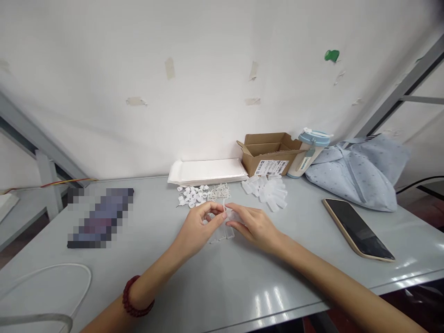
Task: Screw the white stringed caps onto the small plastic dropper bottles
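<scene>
My left hand [197, 229] and my right hand [258, 226] meet fingertip to fingertip above the grey table. The left fingers pinch a thin whitish plastic piece [224, 203] that stands upright. A small translucent plastic piece [233, 215] is between the thumb and fingers of my right hand, partly covered by them. Below the hands lie a few flat clear plastic pieces [229, 232], half hidden. Just beyond are a pile of small white caps [192, 196], a heap of thin off-white plastic parts [219, 191] and a spread of frosted flat pieces [268, 190].
Along the wall stand a stack of white sleeves [208, 172], an open cardboard box [267, 159], a blue-lidded cup [305, 157] and a light blue bag [350, 173]. A phone [357, 229] lies right; a blurred-out dark object [102, 217] and a white cable [86, 268] lie left.
</scene>
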`<act>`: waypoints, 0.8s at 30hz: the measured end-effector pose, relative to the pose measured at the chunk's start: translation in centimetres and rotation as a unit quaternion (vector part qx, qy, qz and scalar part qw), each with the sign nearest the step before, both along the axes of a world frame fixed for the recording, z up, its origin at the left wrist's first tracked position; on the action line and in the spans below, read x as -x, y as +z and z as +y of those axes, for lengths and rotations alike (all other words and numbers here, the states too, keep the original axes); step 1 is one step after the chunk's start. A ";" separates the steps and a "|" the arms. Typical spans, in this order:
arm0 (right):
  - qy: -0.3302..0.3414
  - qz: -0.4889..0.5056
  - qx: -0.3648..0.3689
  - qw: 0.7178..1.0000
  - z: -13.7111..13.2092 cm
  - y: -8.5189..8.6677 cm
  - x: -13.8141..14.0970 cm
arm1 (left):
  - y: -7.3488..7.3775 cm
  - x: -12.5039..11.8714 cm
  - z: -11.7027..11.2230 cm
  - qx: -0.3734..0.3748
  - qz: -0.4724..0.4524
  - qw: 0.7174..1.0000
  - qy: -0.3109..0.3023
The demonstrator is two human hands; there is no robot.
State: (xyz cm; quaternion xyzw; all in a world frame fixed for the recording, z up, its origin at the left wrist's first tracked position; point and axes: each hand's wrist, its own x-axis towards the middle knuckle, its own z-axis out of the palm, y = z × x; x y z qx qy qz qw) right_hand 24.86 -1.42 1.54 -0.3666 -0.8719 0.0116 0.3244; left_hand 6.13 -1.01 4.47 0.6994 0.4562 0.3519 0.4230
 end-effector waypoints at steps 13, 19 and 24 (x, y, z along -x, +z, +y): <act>-0.004 0.035 0.046 0.998 -0.4 0.2 0.1 | -0.3 -0.2 -0.5 -0.011 0.016 1.000 0.006; -0.012 0.031 0.049 0.998 -0.5 0.1 0.2 | -0.1 -0.2 -0.6 -0.020 0.024 0.999 0.015; -0.005 0.021 0.039 0.999 -0.6 0.1 0.2 | 0.1 -0.3 -0.5 -0.040 0.013 0.999 0.008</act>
